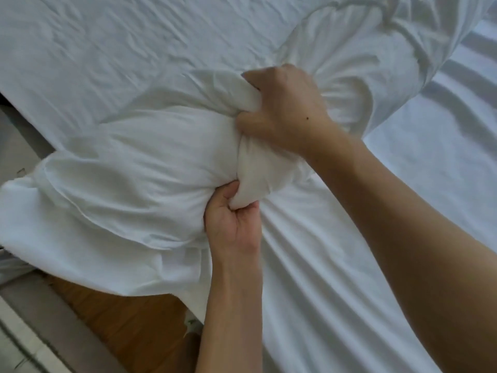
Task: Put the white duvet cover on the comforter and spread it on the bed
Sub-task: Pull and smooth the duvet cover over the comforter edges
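Both fists bunch the white duvet cover (150,168) at frame centre: right hand (282,114) above, left hand (231,222) below, fingers curled tight into fabric. Bed (80,63) beneath. Wood floor (126,316) lower left. No legible labels.

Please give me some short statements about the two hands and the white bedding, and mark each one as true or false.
1. Both hands grip white fabric. True: the left hand and right hand each clutch the bunched bedding.
2. The right hand lies flat and open. False: its fingers curl round a bunch.
3. The right hand is farther from the camera than the left. True.
4. The bedding lies smooth. False: it is gathered and wrinkled.
5. Wooden floor shows at lower left. True.
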A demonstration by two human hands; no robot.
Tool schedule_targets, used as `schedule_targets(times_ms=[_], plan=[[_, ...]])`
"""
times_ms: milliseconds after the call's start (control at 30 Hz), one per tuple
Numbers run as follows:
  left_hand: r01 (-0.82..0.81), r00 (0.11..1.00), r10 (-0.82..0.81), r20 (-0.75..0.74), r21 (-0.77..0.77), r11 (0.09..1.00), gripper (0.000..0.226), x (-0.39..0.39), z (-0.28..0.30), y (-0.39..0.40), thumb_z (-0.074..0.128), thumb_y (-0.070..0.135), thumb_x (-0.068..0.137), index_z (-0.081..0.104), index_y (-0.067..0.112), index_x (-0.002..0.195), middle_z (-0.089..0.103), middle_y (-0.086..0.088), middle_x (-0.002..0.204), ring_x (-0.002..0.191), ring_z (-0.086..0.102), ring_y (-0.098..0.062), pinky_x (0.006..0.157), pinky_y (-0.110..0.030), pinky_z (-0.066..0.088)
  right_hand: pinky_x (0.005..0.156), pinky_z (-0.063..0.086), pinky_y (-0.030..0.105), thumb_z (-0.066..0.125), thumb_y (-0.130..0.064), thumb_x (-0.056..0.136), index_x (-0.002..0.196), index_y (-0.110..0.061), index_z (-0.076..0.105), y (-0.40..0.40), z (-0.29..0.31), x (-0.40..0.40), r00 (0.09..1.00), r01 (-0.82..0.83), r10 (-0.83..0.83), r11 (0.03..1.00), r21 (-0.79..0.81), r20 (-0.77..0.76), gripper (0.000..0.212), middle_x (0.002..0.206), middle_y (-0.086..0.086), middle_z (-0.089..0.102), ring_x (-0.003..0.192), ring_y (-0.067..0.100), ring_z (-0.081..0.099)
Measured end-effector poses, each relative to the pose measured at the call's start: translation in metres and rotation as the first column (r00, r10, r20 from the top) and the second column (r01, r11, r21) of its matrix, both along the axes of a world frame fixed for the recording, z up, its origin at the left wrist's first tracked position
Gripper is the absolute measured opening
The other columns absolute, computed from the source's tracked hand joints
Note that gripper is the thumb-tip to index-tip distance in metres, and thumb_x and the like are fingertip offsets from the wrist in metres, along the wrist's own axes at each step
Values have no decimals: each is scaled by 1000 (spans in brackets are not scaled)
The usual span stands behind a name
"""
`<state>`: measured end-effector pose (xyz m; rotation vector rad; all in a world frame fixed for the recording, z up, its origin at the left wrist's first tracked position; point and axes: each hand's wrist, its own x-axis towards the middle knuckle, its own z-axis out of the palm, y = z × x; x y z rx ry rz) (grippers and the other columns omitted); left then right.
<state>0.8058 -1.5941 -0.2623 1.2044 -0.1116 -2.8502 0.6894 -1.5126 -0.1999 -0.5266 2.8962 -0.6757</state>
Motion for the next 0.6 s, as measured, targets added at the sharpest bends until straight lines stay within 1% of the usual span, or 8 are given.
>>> schedule_targets(times_ms=[67, 200, 300, 400, 467, 500, 533, 600], plan=[[18, 995, -25, -92, -68, 998, 69, -7, 8, -7, 54, -8, 67, 50, -4, 136, 64, -17, 114, 101, 65, -28, 74, -32, 59, 57, 21, 31, 49, -34, 64, 56, -21, 24, -5, 9, -7, 991, 27, -35, 998, -59, -132, 29, 51, -6, 27, 53, 20, 30], [-19, 986, -1, -166, -122, 992, 68, -30, -15, -19, 70, -15, 42, 63, -9, 110, 69, -22, 104, 98, 68, -33, 88, -41, 56, 56, 22, 28, 49, -30, 63, 60, -27, 30, -17, 5, -16, 919, 40, -157, 950, -309, -363, 19, 56, -12, 27, 62, 9, 31], [7, 995, -14, -95, -68, 998, 100, -10, -57, -12, 89, -10, 26, 59, -1, 121, 67, -20, 117, 102, 68, -32, 99, -43, 49, 51, 30, 31, 54, -20, 61, 68, -14, 56, -17, -55, 16, 921, 5, -102, 968, -249, -377, 9, 69, 2, 49, 58, 23, 43], [202, 979, -201, 17, -77, 976, 69, 15, -53, -6, 77, 1, 71, 52, 5, 135, 52, -15, 141, 122, 57, -26, 101, -38, 49, 67, 40, 36, 48, -21, 63, 98, -9, 72, -5, -101, 52, 921, 191, -256, 954, -232, -293, 45, 83, 8, 58, 71, 27, 50], [315, 922, -258, 287, -176, 932, 29, 35, -33, 5, 54, 4, 92, 62, 7, 120, 61, -12, 132, 107, 65, -20, 85, -30, 56, 78, 39, 35, 45, -23, 71, 109, -10, 71, -4, -103, 62, 898, 258, -343, 918, -301, -276, 48, 90, 8, 59, 80, 24, 49], [450, 860, -302, 411, -333, 829, 23, 48, -12, 9, 52, 4, 93, 65, 11, 111, 68, -8, 120, 98, 67, -17, 76, -27, 56, 82, 38, 34, 44, -25, 79, 109, -10, 71, -7, -99, 63, 890, 279, -376, 896, -346, -256, 44, 92, 8, 61, 83, 22, 49], [567, 812, -311, 494, -539, 623, 20, 54, 16, 8, 54, 3, 92, 67, 15, 103, 72, -2, 105, 92, 68, -15, 70, -24, 54, 84, 38, 33, 43, -28, 86, 105, -10, 73, -10, -94, 64, 871, 324, -434, 859, -396, -229, 40, 92, 7, 62, 86, 20, 48], [396, 893, -245, 377, -918, 32, 19, 46, 55, -14, 57, 1, 86, 66, 18, 87, 70, 5, 85, 83, 66, -12, 72, -19, 48, 86, 40, 32, 42, -32, 94, 82, -12, 74, -20, -82, 65, 764, 495, -627, 718, -489, -149, 40, 89, 3, 64, 88, 16, 49]])
